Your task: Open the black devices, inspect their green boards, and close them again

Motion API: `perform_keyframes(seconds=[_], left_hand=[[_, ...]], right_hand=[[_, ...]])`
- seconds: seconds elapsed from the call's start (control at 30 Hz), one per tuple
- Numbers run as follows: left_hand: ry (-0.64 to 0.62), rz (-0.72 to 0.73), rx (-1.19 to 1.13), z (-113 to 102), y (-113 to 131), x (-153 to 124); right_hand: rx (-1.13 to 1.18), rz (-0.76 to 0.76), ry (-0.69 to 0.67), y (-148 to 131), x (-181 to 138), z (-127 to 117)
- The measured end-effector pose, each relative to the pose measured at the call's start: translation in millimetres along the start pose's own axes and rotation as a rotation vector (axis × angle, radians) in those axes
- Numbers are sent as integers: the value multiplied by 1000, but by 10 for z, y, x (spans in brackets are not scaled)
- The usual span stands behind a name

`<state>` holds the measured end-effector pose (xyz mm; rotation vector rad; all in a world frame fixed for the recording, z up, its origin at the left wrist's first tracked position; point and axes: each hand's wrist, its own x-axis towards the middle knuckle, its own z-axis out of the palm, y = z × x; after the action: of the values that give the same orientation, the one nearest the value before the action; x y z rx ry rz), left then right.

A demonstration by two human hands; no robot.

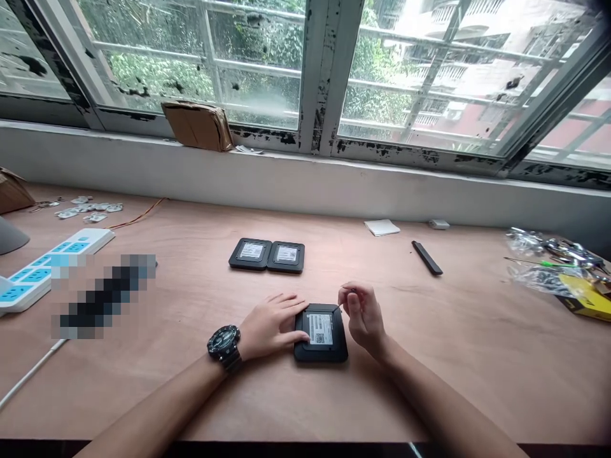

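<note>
A small black square device with a white label lies on the wooden table in front of me. My left hand, a black watch on its wrist, rests flat with spread fingers on the device's left edge. My right hand is closed in a pinch on a thin dark tool, its tip pointing at the device's upper right corner.
Two more black devices lie side by side farther back. A white and blue power strip sits at left, a black bar and white pad at the back right, and plastic bags with a yellow box at far right.
</note>
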<state>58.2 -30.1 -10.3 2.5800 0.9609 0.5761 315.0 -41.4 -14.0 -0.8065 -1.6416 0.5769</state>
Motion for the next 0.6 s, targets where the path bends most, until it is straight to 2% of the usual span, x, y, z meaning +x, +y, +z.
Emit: perform_keyframes(seconds=[0.43, 0.6], left_hand=[[2, -1, 20, 18, -26, -22], [9, 22, 37, 14, -21, -11]], right_hand=[[-5, 103, 6, -27, -5, -18], [-73, 98, -55, -108, 61, -34]])
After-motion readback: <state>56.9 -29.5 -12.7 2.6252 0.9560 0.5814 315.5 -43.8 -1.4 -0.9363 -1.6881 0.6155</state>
